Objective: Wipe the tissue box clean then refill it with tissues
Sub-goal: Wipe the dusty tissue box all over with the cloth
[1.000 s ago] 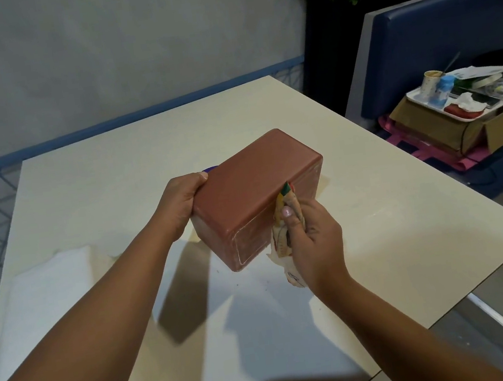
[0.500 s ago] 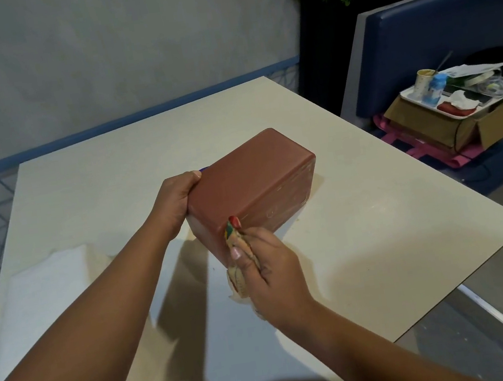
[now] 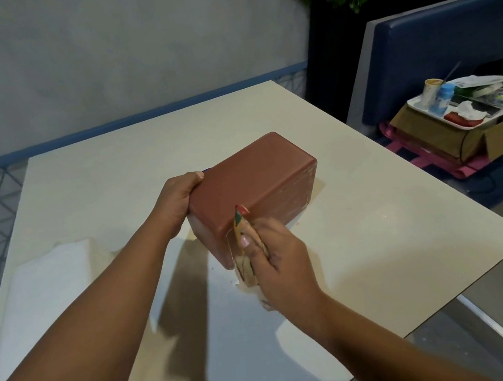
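Head view: the reddish-brown tissue box is mid-table on the cream table; can't tell if it's lying totally flat. The left grip is wrapped round the box's left end, thumb on top. The right grip is closed on a crumpled patterned cloth, pressing it against the near side by the corner. A white tissue stack waits off to the left. My take: brace hard with the left, wipe in long strokes, and the right end looks smeary, so hit that too.
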A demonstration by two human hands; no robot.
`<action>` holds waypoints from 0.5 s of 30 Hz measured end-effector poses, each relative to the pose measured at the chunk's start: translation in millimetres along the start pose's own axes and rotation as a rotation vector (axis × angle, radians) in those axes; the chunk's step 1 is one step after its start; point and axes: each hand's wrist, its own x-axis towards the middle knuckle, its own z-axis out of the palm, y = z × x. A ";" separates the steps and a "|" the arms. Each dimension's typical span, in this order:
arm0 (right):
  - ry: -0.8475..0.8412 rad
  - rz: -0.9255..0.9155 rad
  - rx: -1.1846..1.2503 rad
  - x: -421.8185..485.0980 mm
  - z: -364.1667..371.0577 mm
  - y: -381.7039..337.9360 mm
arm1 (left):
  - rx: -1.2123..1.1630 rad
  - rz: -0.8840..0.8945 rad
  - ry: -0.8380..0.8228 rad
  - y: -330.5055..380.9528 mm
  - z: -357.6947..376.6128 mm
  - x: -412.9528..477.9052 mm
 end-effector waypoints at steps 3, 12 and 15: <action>-0.173 -0.007 -0.088 -6.9 1.1 -0.1 | 0.015 -0.005 -0.001 1.1 -0.5 -0.3; -0.264 0.805 0.798 50.3 -64.6 -22.6 | -0.003 -0.065 0.000 0.8 -2.9 2.3; -0.286 0.887 1.043 79.2 -83.6 -31.9 | -0.007 -0.074 -0.005 1.2 -2.1 4.1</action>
